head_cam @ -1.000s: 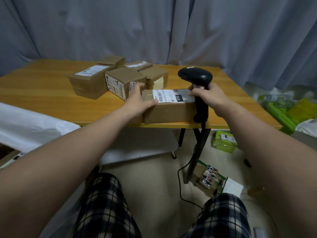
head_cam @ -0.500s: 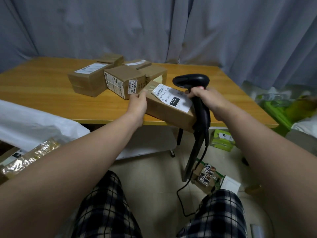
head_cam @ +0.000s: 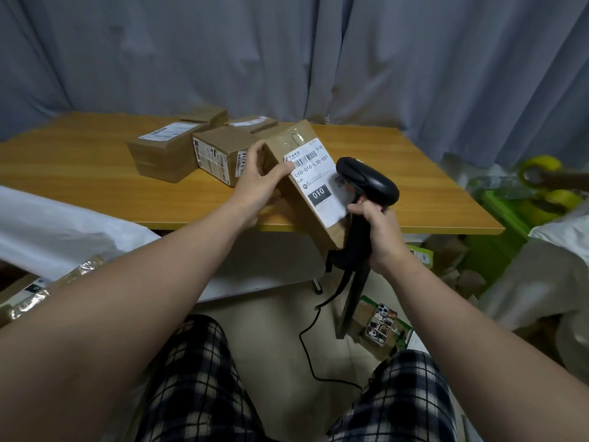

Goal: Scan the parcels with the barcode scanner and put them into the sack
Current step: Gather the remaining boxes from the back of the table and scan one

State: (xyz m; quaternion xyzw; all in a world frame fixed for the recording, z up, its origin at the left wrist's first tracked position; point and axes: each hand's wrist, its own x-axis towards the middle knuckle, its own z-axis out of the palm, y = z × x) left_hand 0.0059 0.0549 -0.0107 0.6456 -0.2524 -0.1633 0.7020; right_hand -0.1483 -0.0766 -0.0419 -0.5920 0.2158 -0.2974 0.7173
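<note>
Scanning step: my left hand (head_cam: pixel 255 183) grips the parcel (head_cam: pixel 302 215) by its far-left edge, thumb on the labelled face, holding it tilted over the near edge of the table (head_cam: pixel 95 167). My right hand (head_cam: pixel 379 231) is curled round the handle of the scanner (head_cam: pixel 366 181), whose head overlaps the right side of the label (head_cam: pixel 318 193); whether they touch I cannot tell. Next, I judge, the head must aim at the barcode; then the parcel goes left into the sack (head_cam: pixel 57 224). More parcels (head_cam: pixel 165 154) wait on the far table.
</note>
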